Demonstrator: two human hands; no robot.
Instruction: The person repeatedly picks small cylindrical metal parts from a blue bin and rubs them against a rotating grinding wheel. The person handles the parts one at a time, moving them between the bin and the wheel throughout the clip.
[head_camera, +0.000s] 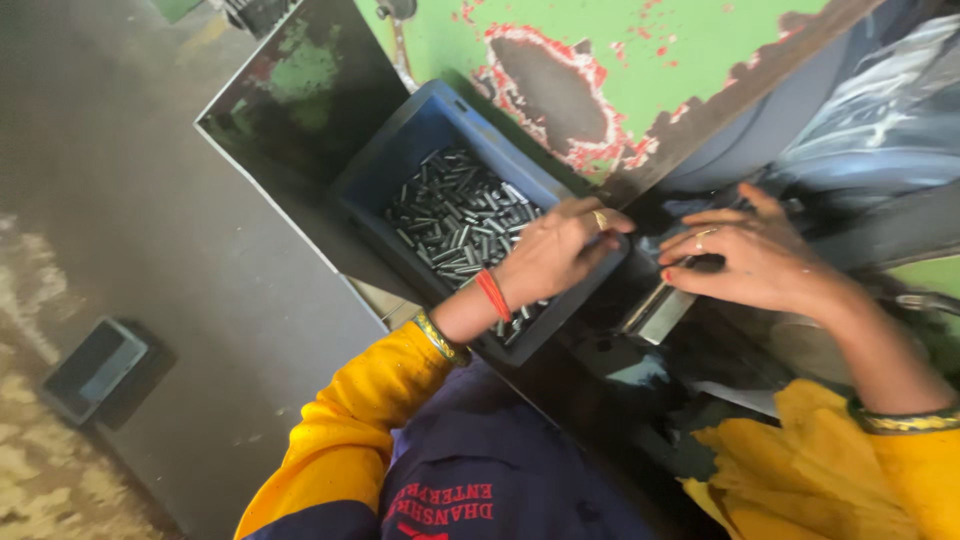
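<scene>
Metal pins (455, 215): short, dull grey cylinders, heaped loose in a blue plastic bin (400, 140) with straight walls, set against the chipped green machine panel (640, 60). The left hand (555, 250) is held over the bin's near corner, fingers curled inward with the tips drawn together; whether a pin is pinched between them cannot be told. A ring is worn on one finger, a red thread and a gold-edged bangle at the wrist. The right hand (755, 260) is laid palm down, fingers spread slightly, upon the dark machine bed just beside a bright metal guide block (660, 310); nothing is seen gripped. For the step in hand, pins are judged best taken few at a time and kept aligned lengthwise, so that none is dropped or jammed across the guide. Surfaces are noted as oily and dark. Yellow sleeves (350, 420) of soft cloth are worn. A small dark tray (95, 365) lies well apart on the worn floor.
</scene>
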